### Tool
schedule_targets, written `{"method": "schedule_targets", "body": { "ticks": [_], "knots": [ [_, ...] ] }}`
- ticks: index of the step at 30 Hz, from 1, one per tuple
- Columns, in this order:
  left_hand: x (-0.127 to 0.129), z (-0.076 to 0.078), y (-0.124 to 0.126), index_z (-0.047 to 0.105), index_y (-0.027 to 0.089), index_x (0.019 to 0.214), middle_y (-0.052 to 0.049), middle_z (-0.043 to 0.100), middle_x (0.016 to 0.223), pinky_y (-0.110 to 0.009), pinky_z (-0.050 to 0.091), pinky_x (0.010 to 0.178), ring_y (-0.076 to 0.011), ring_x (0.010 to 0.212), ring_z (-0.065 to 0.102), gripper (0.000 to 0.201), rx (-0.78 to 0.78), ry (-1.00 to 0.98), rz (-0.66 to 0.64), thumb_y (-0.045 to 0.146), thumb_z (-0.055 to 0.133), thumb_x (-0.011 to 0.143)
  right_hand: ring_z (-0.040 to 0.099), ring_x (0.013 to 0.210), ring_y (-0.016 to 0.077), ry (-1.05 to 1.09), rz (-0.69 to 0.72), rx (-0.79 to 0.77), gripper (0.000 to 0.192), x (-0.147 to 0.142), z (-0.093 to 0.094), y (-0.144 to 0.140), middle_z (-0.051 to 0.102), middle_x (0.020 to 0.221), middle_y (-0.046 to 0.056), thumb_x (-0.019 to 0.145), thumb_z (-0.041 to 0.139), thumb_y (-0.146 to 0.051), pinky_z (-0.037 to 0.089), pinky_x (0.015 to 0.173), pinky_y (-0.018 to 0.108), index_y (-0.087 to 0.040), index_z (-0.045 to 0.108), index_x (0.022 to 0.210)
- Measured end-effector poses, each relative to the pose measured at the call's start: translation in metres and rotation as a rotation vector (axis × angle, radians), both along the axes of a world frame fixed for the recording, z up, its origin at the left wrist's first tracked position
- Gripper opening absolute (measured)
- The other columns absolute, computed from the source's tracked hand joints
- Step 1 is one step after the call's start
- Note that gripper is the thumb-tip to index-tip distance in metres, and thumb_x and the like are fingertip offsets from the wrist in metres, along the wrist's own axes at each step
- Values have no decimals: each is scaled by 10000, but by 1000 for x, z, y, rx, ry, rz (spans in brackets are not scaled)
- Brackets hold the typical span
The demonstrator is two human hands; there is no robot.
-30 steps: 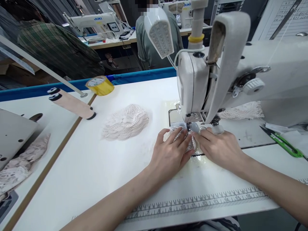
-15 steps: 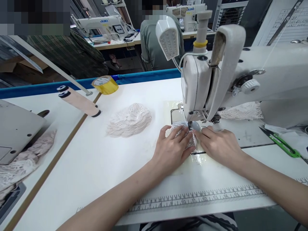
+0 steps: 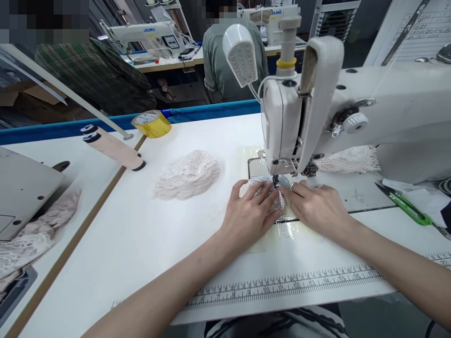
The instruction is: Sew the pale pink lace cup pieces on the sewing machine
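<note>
Two bare forearms, with no sleeve in view, end in an uncovered left hand point(image 3: 251, 217) and right hand point(image 3: 317, 210). No gloves, watch or bracelet show; a thin ring circles one finger point(image 3: 292, 186) of the right hand. Below the table edge, the person's lap shows a dark garment point(image 3: 278, 326) with pale wavy stripes.

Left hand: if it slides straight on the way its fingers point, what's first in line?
Probably the presser foot of the sewing machine. The left hand lies flat on the lace piece, fingers aimed there.
</note>
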State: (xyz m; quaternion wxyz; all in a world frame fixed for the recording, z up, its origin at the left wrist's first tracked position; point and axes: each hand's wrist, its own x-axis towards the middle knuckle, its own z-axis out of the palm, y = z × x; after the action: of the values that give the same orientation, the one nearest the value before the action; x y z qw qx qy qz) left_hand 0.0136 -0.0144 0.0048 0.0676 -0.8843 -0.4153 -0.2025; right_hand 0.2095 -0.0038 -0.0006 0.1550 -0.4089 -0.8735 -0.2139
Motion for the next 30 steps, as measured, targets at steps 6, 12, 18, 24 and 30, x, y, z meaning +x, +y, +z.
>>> {"method": "schedule_targets", "body": {
  "ticks": [6,12,18,24,30],
  "knots": [
    [0,-1,1,608,214,1178,-57,637,1219,-468,266,1027,-217,1158,554,329,5,-2,5,396,452,952,471,547,119,8,-3,-11,286,-1,0,1,651,705,20,821,514,-69,207,495,294,-151,684,1036],
    [-2,-1,3,621,223,1165,-51,641,1211,-478,257,1056,-216,1149,558,329,-4,-3,-1,410,464,944,452,517,120,-3,-8,-10,304,1,-2,1,650,679,16,816,512,-70,191,480,286,-156,686,1051],
    [-5,-3,5,612,245,1186,-51,627,1234,-487,238,1093,-208,1163,553,328,-13,-8,-21,408,461,946,453,505,126,-40,-28,-14,332,2,-1,3,689,737,33,812,515,-86,215,475,284,-153,679,1092],
    [-4,-3,5,616,243,1182,-56,621,1242,-509,238,1106,-219,1182,545,324,-22,-10,-22,401,465,944,465,506,122,-29,-29,-25,327,1,1,3,707,799,43,825,499,-102,242,474,281,-161,682,1089],
    [-11,5,0,621,209,1167,-82,628,1227,-545,223,1118,-238,1161,567,305,-40,57,43,339,450,950,477,508,119,42,8,2,296,5,5,2,701,736,26,848,492,-132,269,486,275,-173,698,1056]
  ]
}}
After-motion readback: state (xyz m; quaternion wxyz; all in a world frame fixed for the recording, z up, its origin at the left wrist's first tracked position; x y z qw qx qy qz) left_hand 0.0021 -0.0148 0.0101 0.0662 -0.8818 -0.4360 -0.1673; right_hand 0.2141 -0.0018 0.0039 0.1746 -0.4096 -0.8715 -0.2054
